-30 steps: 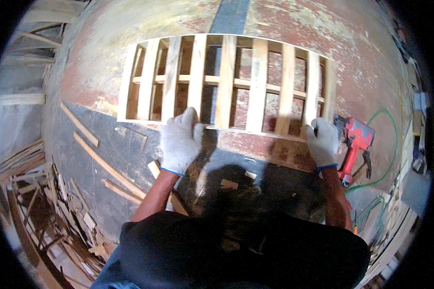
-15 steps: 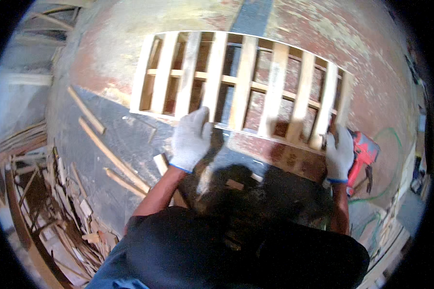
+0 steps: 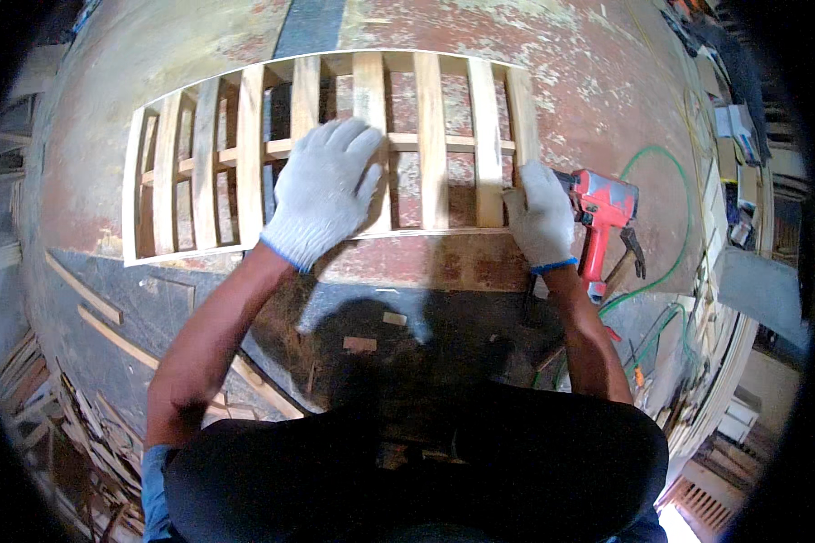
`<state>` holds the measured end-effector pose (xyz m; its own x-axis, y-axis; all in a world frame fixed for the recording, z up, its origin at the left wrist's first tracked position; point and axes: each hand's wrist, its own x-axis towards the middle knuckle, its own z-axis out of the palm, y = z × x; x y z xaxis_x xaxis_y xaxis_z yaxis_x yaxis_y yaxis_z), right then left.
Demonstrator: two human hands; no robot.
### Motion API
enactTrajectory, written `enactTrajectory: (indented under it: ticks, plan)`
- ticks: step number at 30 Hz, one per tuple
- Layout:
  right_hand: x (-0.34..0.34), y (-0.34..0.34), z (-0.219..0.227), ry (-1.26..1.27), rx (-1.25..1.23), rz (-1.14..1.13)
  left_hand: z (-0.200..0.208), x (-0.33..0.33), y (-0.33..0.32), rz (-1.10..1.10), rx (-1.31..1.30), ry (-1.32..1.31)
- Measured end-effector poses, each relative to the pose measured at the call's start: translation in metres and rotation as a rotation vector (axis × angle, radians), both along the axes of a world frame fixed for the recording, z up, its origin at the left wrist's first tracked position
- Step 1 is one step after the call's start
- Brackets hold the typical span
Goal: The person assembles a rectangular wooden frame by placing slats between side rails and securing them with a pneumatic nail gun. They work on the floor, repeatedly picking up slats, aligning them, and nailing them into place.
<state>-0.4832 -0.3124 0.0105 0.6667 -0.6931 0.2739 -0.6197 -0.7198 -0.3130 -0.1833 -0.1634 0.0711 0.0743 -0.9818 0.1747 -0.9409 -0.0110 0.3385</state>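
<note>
A slatted wooden pallet (image 3: 430, 145) lies on the worn floor in front of me, its pale slats running away from me over a crosswise board. My left hand (image 3: 321, 195), in a white knitted glove, is over the middle slats, palm down, fingers stretched and thumb apart. At the pallet's near right corner, my gloved right hand (image 3: 543, 217) has its fingers curled round the end slat; the fingertips are partly hidden. Just right of that hand, a red and grey nail gun (image 3: 607, 199) rests on the floor, with a claw hammer (image 3: 632, 249) against it.
From the nail gun's side a green air hose (image 3: 684, 204) loops across the floor at right. Loose wooden strips (image 3: 118, 335) lie at left, beside a heap of scrap wood (image 3: 72, 434). Small wood offcuts (image 3: 360, 344) lie near my legs. Boxes (image 3: 738, 136) stand far right.
My left hand has left the pallet's near edge and moved right and farther over the slats. The view has turned right, so the nail gun and hammer show more fully. My right hand stays at the corner.
</note>
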Motion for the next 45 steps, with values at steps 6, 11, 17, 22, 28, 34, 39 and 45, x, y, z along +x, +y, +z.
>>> enactTrajectory:
  ticks: [6,11,17,22,28,34,39,45]
  plan:
    - [-0.013,-0.006,-0.010,-0.100,-0.015,-0.009,-0.038,-0.014,-0.086,-0.235,0.087,-0.205]
    - [-0.054,-0.019,0.019,0.085,0.242,-0.444,-0.072,-0.002,-0.083,-0.202,0.000,-0.175]
    - [-0.224,-0.017,-0.058,0.031,0.443,-0.810,-0.077,-0.006,-0.091,-0.215,-0.024,-0.093]
    - [-0.193,-0.057,-0.027,-0.708,1.450,-0.854,-0.076,-0.005,-0.086,-0.171,0.021,-0.037]
    - [-0.152,-0.050,0.047,-0.686,1.518,-0.534,-0.081,0.004,-0.079,-0.151,-0.039,-0.139]
    - [-0.113,-0.047,0.119,-0.685,1.578,-0.453,-0.087,-0.004,-0.088,-0.172,0.002,-0.111]
    - [-0.088,-0.050,0.126,-0.558,1.571,-0.457,-0.089,-0.001,-0.088,-0.173,-0.050,-0.061]
    - [-0.069,-0.045,0.126,-0.421,1.439,-0.474,-0.079,0.002,-0.088,-0.243,-0.062,-0.124]
